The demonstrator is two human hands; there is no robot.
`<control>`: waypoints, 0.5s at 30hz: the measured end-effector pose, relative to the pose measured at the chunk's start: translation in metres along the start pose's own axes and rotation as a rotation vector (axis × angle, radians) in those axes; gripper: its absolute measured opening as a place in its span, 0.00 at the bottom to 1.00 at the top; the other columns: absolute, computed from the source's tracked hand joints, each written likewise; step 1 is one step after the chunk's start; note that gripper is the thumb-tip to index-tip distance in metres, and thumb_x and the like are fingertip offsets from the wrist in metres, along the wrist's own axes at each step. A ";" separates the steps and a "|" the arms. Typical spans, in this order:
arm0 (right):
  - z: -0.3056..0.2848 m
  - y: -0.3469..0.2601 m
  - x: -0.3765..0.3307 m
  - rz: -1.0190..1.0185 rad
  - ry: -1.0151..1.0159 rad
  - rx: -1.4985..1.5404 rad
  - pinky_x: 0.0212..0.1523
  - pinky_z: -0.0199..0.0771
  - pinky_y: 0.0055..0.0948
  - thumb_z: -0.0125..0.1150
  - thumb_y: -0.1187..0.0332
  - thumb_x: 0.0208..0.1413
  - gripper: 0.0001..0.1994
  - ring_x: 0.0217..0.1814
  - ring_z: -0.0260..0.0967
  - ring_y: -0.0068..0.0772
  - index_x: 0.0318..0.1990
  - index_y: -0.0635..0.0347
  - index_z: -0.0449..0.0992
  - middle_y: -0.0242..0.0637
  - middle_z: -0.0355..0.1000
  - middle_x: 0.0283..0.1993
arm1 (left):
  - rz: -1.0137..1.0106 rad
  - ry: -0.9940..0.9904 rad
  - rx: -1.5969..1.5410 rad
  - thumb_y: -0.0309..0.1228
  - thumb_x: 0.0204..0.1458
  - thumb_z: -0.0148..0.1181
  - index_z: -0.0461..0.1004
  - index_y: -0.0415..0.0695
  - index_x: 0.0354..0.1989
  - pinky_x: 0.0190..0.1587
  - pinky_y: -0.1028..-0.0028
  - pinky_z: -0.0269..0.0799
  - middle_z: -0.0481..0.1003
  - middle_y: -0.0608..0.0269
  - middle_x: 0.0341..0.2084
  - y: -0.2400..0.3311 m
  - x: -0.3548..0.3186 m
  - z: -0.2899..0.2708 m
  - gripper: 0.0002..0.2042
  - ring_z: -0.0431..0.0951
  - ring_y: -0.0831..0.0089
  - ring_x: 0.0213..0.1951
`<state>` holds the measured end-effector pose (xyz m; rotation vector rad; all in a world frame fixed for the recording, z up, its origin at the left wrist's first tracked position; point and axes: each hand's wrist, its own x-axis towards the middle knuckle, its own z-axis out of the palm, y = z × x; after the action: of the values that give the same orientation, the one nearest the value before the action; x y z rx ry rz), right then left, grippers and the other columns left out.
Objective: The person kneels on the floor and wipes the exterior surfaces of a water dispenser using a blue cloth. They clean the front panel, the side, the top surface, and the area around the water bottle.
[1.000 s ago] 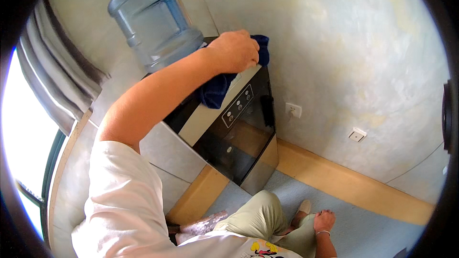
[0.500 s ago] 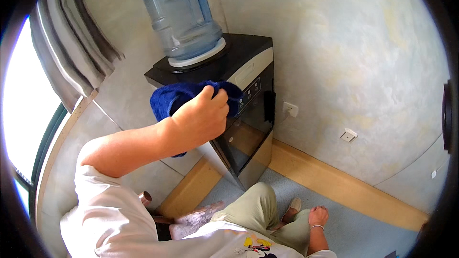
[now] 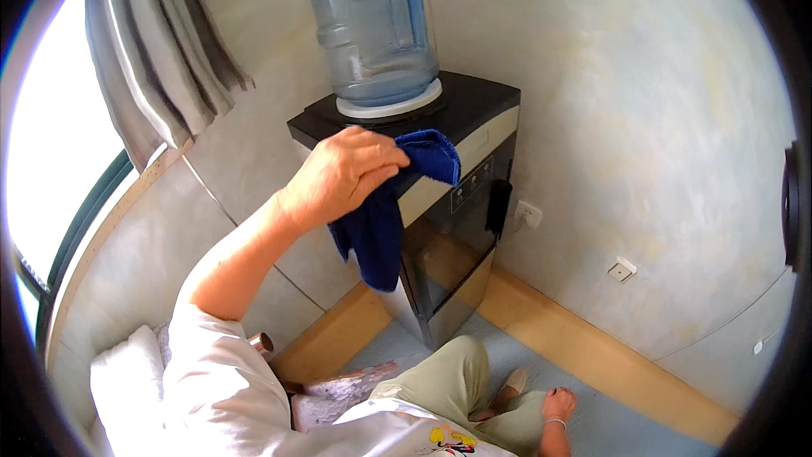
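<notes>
Head view: left hand (image 3: 348,171) pinches one cloth (image 3: 375,241) by one dispenser (image 3: 448,233); right hand (image 3: 559,404) shows unclear closure.

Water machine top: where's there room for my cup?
The bare patch on the water machine lies between the blue bottle and the top's right edge. Left of that it's crowded: the bottle stands there, and the left hand holds a dark blue cloth in front.

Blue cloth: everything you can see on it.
The cloth is dark blue, with a soft, towel-like nap. It is pinched and bunched in the left grip: one flap juts out to the right, its edge showing, and a longer, folded part hangs below. It overlaps the front of the water dispenser in view; whether they touch, I cannot tell.
</notes>
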<state>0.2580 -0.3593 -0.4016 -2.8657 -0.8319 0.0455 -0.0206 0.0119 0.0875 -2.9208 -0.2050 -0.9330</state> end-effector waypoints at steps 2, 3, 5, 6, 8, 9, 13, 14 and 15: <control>-0.002 0.000 -0.001 0.013 0.002 -0.007 0.42 0.68 0.40 0.53 0.66 0.45 0.11 0.37 0.69 0.46 0.25 0.65 0.77 0.47 0.72 0.31 | -0.043 0.000 0.045 0.26 0.48 0.57 0.75 0.39 0.33 0.43 0.67 0.70 0.75 0.54 0.33 -0.018 0.002 -0.002 0.06 0.74 0.58 0.38; 0.000 0.005 -0.001 0.007 -0.006 -0.016 0.43 0.67 0.40 0.52 0.66 0.46 0.11 0.38 0.68 0.46 0.26 0.65 0.77 0.47 0.72 0.32 | -0.061 0.001 0.064 0.26 0.49 0.56 0.75 0.38 0.33 0.42 0.67 0.70 0.75 0.54 0.32 -0.028 0.003 -0.001 0.06 0.74 0.58 0.37; 0.002 0.008 0.000 -0.006 -0.029 -0.027 0.44 0.66 0.40 0.51 0.65 0.47 0.12 0.39 0.67 0.47 0.27 0.65 0.77 0.48 0.72 0.33 | -0.144 0.007 0.164 0.29 0.48 0.55 0.75 0.41 0.34 0.43 0.67 0.69 0.75 0.57 0.32 -0.054 -0.006 -0.002 0.07 0.73 0.59 0.38; 0.002 0.006 0.002 -0.010 -0.029 -0.016 0.44 0.66 0.40 0.51 0.65 0.47 0.13 0.39 0.67 0.47 0.27 0.66 0.77 0.48 0.72 0.33 | -0.196 0.026 0.183 0.29 0.49 0.54 0.75 0.41 0.34 0.43 0.67 0.69 0.75 0.57 0.33 -0.068 -0.014 -0.005 0.08 0.73 0.59 0.38; -0.011 -0.005 -0.003 -0.019 -0.035 0.002 0.44 0.66 0.41 0.50 0.65 0.47 0.13 0.39 0.67 0.47 0.27 0.66 0.77 0.48 0.72 0.33 | -0.249 0.052 0.209 0.30 0.51 0.52 0.75 0.40 0.34 0.42 0.66 0.69 0.75 0.55 0.34 -0.098 -0.033 -0.009 0.08 0.72 0.56 0.38; -0.010 -0.006 -0.001 -0.015 -0.030 -0.004 0.44 0.66 0.41 0.50 0.65 0.47 0.13 0.39 0.67 0.48 0.27 0.66 0.77 0.48 0.72 0.34 | -0.279 0.062 0.215 0.30 0.51 0.52 0.75 0.40 0.34 0.42 0.66 0.69 0.75 0.55 0.33 -0.111 -0.041 -0.011 0.08 0.72 0.56 0.38; 0.003 0.005 0.000 -0.031 -0.016 -0.030 0.43 0.67 0.42 0.50 0.64 0.48 0.14 0.40 0.67 0.48 0.27 0.67 0.77 0.49 0.72 0.34 | -0.412 0.078 0.240 0.30 0.53 0.50 0.75 0.39 0.36 0.42 0.64 0.68 0.74 0.52 0.34 -0.149 -0.054 -0.012 0.09 0.72 0.53 0.38; 0.006 0.006 0.002 -0.049 -0.017 -0.035 0.43 0.67 0.42 0.50 0.64 0.48 0.14 0.40 0.67 0.48 0.27 0.67 0.77 0.49 0.72 0.34 | -0.447 0.076 0.261 0.31 0.53 0.50 0.75 0.40 0.36 0.42 0.64 0.68 0.74 0.52 0.35 -0.158 -0.056 -0.013 0.10 0.72 0.53 0.38; 0.008 0.007 0.003 -0.048 -0.024 -0.039 0.44 0.66 0.42 0.50 0.64 0.47 0.14 0.40 0.67 0.48 0.27 0.67 0.76 0.49 0.72 0.34 | -0.481 0.074 0.281 0.31 0.53 0.50 0.75 0.40 0.37 0.42 0.63 0.68 0.74 0.51 0.35 -0.168 -0.057 -0.013 0.10 0.72 0.53 0.39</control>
<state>0.2640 -0.3620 -0.4110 -2.8857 -0.9151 0.0588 -0.0987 0.1704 0.0687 -2.6121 -0.9794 -0.9639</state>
